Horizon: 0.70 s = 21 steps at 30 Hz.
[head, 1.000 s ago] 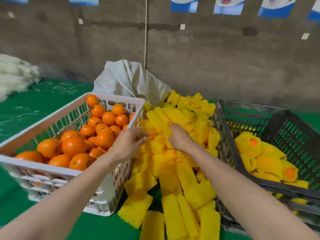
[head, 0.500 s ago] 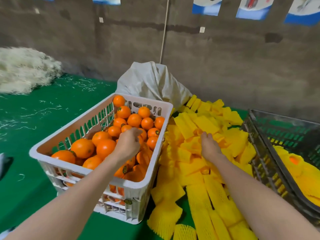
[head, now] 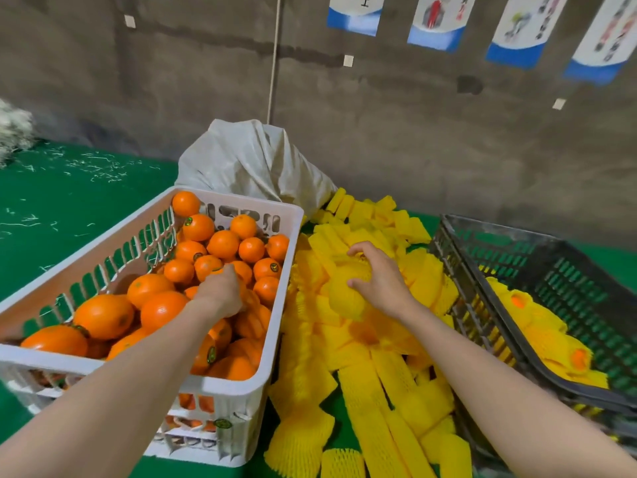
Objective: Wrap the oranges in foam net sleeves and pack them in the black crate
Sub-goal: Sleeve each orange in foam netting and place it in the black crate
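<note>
A white crate [head: 224, 391] on the left is full of bare oranges [head: 103, 315]. My left hand [head: 220, 293] reaches down into it, fingers curled around an orange that the hand mostly hides. A heap of yellow foam net sleeves [head: 372, 374] lies between the crates. My right hand [head: 381, 282] grips one yellow sleeve [head: 344, 294] lifted a little above the heap. The black crate [head: 482, 305] on the right holds several oranges wrapped in yellow sleeves [head: 548, 336].
A tied white sack [head: 251, 163] stands behind the white crate against a grey wall. Everything sits on a green mat [head: 69, 201] strewn with white shreds; a white fluffy pile [head: 12, 129] lies at the far left.
My left hand has sunk deeper among the oranges and closed on one. My right hand has closed on a sleeve and raised it off the heap. The camera has swung back to the right.
</note>
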Motion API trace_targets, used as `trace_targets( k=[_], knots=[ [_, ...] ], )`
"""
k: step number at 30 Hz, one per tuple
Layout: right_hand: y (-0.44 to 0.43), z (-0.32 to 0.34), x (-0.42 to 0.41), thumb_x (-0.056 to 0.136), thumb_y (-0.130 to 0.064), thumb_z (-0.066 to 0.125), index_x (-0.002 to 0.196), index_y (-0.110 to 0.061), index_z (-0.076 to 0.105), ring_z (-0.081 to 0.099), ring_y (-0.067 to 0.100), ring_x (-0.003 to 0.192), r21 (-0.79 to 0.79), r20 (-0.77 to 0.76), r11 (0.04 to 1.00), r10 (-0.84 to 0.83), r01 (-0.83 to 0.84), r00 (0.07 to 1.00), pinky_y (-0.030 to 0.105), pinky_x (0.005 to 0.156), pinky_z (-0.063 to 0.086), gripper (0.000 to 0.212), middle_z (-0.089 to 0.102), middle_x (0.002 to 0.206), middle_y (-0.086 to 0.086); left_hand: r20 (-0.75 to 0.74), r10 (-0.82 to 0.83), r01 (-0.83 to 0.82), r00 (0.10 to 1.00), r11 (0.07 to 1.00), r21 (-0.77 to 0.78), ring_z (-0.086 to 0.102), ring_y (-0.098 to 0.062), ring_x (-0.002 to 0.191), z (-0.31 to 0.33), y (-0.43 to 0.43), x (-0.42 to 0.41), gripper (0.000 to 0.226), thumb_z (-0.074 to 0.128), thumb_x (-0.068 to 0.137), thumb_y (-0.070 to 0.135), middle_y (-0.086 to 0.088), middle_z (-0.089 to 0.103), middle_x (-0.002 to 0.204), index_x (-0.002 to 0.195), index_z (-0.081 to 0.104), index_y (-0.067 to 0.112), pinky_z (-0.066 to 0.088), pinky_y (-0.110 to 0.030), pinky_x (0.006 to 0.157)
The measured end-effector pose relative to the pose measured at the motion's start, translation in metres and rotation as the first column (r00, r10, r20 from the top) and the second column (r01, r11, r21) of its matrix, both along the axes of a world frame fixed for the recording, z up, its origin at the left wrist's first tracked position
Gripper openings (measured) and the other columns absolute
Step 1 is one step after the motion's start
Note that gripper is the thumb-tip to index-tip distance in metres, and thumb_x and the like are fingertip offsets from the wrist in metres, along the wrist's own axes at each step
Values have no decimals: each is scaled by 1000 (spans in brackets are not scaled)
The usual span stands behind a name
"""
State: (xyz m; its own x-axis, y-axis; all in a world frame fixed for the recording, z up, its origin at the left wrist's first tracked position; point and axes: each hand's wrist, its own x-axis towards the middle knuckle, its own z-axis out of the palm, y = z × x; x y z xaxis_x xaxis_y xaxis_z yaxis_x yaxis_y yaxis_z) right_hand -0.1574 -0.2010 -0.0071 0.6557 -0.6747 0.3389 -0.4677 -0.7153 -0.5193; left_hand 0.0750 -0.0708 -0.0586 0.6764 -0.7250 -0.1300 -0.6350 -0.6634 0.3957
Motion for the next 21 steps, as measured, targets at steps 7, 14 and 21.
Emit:
trace_targets(
  k=[7, 14, 21],
  knots=[
    [15, 11, -6, 79, -9, 72, 112, -14, 54, 45, 11, 103, 95, 62, 994, 40, -46, 997, 19, 73, 30, 38, 53, 115, -1, -431, -8, -247, 902, 810, -532, 53, -22, 95, 21, 1, -4, 70, 79, 76, 16, -13, 49, 127, 134, 39, 20, 49, -33, 72],
    [30, 34, -18, 80, 3, 67, 107, -12, 57, 54, -1, 86, 418, 266, 887, 86, -196, 960, 6, 67, 43, 33, 55, 100, -5, -733, -494, -497, 468, 538, -681, 54, -30, 111, 67, 6, -45, 56, 69, 83, 10, -10, 44, 136, 130, 47, 30, 52, -35, 74],
    [54, 41, -33, 76, -8, 57, 109, -3, 58, 62, 21, 89, 776, 527, 363, 76, -516, 847, 36, 89, 48, 33, 64, 100, 12, -757, -653, -610, 34, 586, -533, 51, -43, 117, 83, -2, -102, 41, 54, 87, 2, -18, 43, 133, 119, 51, 28, 56, -47, 75]
  ],
)
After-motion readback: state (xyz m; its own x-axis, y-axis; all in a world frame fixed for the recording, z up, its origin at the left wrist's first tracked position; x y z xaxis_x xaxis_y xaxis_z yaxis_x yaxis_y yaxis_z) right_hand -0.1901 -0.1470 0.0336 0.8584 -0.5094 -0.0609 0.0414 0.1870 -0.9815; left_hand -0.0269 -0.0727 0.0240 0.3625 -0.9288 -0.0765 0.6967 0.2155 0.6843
